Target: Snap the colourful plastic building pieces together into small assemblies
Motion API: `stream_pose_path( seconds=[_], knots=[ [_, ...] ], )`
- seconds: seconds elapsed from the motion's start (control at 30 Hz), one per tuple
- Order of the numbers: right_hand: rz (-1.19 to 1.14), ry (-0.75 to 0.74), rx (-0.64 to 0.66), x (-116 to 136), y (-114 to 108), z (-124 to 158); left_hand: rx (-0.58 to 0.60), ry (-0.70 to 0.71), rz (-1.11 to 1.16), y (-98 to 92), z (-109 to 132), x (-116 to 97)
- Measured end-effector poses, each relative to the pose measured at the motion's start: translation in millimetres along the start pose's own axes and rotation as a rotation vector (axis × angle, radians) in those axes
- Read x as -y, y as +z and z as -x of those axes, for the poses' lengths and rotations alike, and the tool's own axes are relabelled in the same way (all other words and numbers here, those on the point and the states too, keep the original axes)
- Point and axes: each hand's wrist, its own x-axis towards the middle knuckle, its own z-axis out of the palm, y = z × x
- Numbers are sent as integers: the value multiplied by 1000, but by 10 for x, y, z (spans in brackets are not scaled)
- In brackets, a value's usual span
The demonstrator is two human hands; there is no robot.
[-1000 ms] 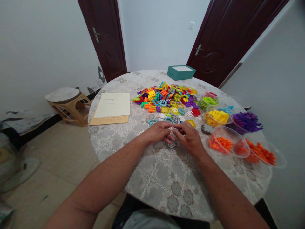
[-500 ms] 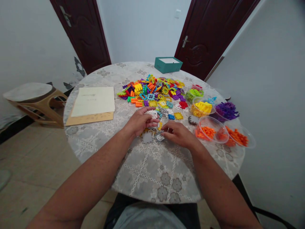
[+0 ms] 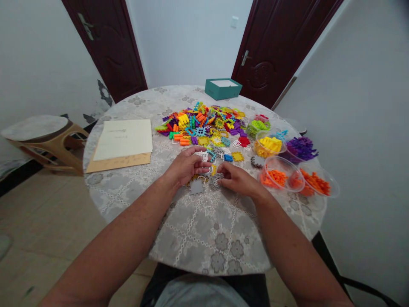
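Note:
My left hand (image 3: 186, 165) rests on the round table (image 3: 198, 230), its fingers curled over small white grid-shaped plastic pieces (image 3: 204, 157). Beside it my right hand (image 3: 234, 179) lies with fingers bent and their tips on grey pieces (image 3: 214, 182). A flat grey piece (image 3: 197, 186) lies under the left hand's edge. Just beyond the hands spreads a heap of coloured plastic building pieces (image 3: 207, 123). What each hand actually grips is hidden by the fingers.
Clear bowls at the right hold orange pieces (image 3: 277, 175), yellow pieces (image 3: 271, 144), green pieces (image 3: 261, 125); loose purple pieces (image 3: 302, 147) lie there. Papers (image 3: 124, 137) lie left, a teal box (image 3: 223, 88) at the far edge. A wooden stool (image 3: 41, 136) stands left.
The hands, joined in front of me a second ago, have parted slightly and reached forward toward the heap. The view has shifted, so the table sits more to the left.

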Motion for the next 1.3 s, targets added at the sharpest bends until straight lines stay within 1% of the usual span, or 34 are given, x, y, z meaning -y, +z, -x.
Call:
stream_pose_path(
  seconds=[0.1,0.23,0.4,0.53,0.7,0.8,0.9,1.0,1.1,1.23,1.3],
  knots=[
    [-161,9,-56,-67,-9,-57,0,21,-41,4,-6,21],
    [-314,3,-92,-23,-11,-96,7,40,-118,22,7,46],
    [-559,17,-76,55,46,-103,138,28,-172,44,30,88],
    [-597,46,-104,62,98,-120,175,40,-202,67,41,119],
    [-634,110,-68,35,130,-149,223,17,-224,54,23,156],
    [-704,138,-82,16,143,-159,243,17,-237,46,15,165],
    [-759,161,-86,16,155,-164,214,66,-323,67,27,154],
    [-817,212,-42,32,161,-160,130,160,-575,101,48,137],
    [-940,243,6,40,155,-147,80,258,-796,108,55,135],
    [-1137,249,13,27,134,-137,9,413,-912,84,56,144],
    [-1218,278,-1,18,130,-143,15,447,-929,78,69,136]
  ],
)
